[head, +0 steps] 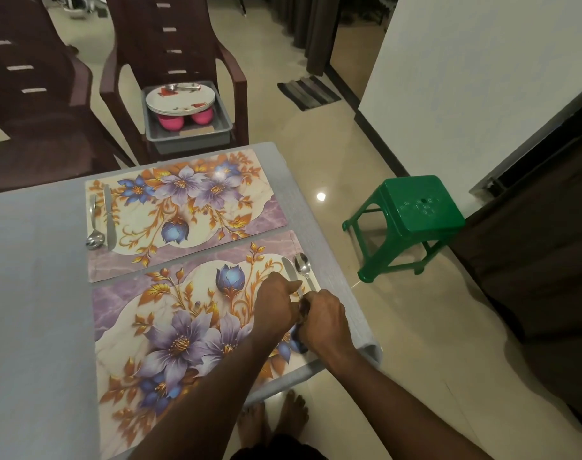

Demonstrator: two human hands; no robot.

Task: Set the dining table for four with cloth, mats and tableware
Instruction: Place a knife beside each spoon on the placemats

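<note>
Where the two hands meet at the near mat's (190, 330) right edge, the right hand (324, 322) and left hand (276, 303) curl over the handles of a knife (287, 267) and spoon (302, 265) — what each actually pinches I cannot tell. Grey cloth (34, 293) lies beneath; plates (180, 99) wait in a chair-borne tray (224, 122).

You have a pale grey cloth (34, 293) under two mats (190, 200) printed with purple and blue flowers and orange-gold leaves. Far off, white plates (180, 99) with red motifs top pink cups (170, 122). Right, the stool (412, 207) is green.
</note>
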